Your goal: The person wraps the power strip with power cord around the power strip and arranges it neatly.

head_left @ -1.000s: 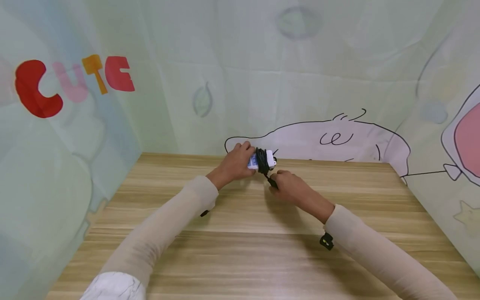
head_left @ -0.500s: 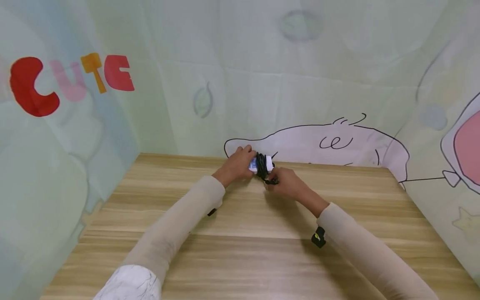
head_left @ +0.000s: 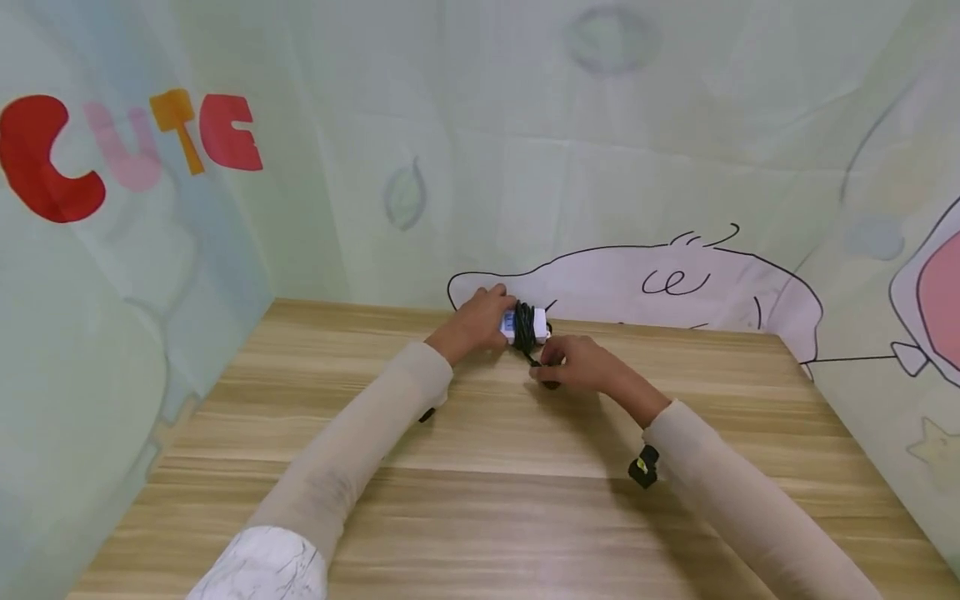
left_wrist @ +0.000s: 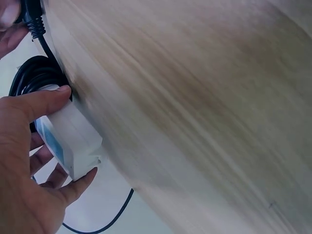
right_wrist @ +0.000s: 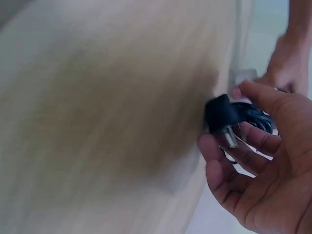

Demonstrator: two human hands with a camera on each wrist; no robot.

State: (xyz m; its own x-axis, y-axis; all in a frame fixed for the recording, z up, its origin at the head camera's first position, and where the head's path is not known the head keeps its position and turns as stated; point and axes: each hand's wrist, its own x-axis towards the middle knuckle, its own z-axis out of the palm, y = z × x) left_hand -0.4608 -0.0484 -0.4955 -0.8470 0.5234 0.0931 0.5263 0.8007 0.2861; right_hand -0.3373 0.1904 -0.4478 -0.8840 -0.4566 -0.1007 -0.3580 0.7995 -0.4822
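adapter (head_left: 515, 324) with black cord (head_left: 526, 327) wrapped round it, gripped by left hand (head_left: 477, 324) at the table's (head_left: 480, 500) far edge. plug (right_wrist: 222, 113) now pinched in right hand (head_left: 573, 364), lowered just beside the coil; winding looks nearly finished.

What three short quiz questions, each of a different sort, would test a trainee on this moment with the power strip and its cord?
1. True or false: the black cord is wound around the white power strip.
2. Which hand holds the plug? A) left hand B) right hand C) neither
3. Fill in: the left hand grips the ____.

Key:
1. True; coils wrap its body.
2. B; the right hand pinches the plug, prongs showing.
3. Power strip, held over the wooden table.
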